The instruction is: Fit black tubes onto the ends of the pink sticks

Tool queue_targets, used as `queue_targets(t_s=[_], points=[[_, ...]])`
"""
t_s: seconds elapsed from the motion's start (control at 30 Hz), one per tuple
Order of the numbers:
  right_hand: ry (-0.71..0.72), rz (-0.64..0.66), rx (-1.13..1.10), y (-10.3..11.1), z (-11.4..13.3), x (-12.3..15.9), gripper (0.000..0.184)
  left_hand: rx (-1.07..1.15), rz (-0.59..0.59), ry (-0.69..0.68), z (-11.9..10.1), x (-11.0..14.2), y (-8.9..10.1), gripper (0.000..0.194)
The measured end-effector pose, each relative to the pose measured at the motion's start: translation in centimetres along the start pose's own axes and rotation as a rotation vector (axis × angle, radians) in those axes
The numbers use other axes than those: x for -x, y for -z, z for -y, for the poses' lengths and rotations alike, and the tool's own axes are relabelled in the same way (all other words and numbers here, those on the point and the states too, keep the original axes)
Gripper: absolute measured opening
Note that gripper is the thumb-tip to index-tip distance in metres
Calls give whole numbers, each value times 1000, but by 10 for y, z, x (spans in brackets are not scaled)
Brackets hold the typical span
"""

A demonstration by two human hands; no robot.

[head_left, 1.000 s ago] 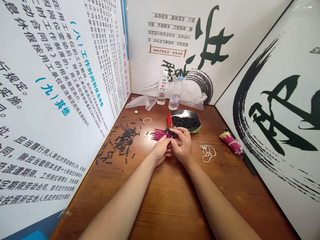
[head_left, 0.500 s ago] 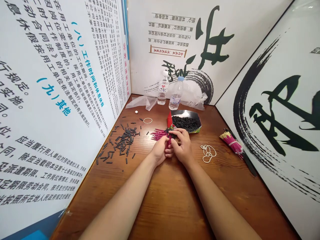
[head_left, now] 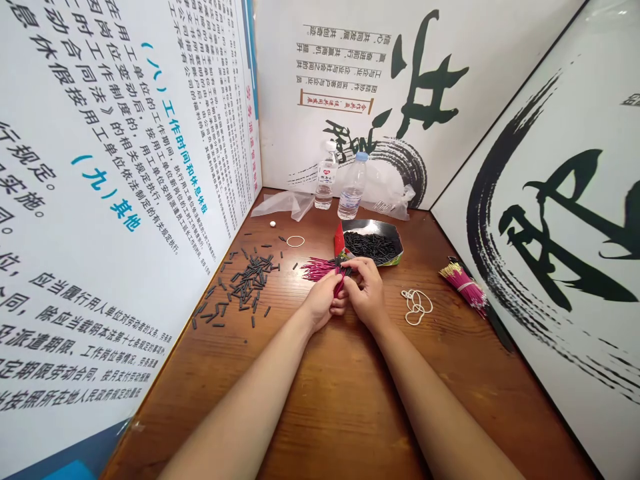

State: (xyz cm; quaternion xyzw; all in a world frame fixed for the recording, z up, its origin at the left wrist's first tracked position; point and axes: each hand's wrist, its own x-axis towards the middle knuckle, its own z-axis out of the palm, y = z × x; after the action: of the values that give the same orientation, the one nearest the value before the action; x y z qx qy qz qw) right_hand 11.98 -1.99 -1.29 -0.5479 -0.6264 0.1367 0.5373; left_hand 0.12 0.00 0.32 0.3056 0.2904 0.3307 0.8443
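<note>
My left hand [head_left: 323, 301] is closed around a bundle of thin magenta wires [head_left: 316, 269], whose loose ends fan out to the left. Against it, my right hand [head_left: 365, 287] pinches at the bundle's upper end, where small black sleeves [head_left: 342, 262] show on the wires. What exactly lies between the right fingertips is too small to make out. Just behind the hands stands an open box [head_left: 339, 237] holding many loose black sleeves [head_left: 373, 247]. More black sleeves [head_left: 253, 277] lie scattered on the table to the left.
Two water bottles [head_left: 351, 190] stand at the back beside clear plastic bags [head_left: 285, 203]. White rubber bands [head_left: 416, 307] lie to the right, and a single band [head_left: 295, 241] behind the left pile. A tied wire bundle [head_left: 465, 287] rests near the right panel. Printed panels [head_left: 345, 40] enclose the table [head_left: 340, 400].
My right fingers have shifted slightly at the bundle's upper end, the thumb and fingertips drawing closer together. My left hand keeps its hold, almost unmoved.
</note>
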Motion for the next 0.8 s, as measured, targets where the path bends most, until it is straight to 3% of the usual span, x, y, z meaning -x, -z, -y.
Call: queue_targets(t_s=[0.27,0.47,0.8], points=[[5,-10,-10,0,2,0,23,-36,26,-30,1,2,1,26],[-13,-32,-38,0,1,-1,43,-20,68,42,-1,1,1,25],[-34,-38,-25,-2,-4,-2,31,-40,63,61,-3,3,-1,22]])
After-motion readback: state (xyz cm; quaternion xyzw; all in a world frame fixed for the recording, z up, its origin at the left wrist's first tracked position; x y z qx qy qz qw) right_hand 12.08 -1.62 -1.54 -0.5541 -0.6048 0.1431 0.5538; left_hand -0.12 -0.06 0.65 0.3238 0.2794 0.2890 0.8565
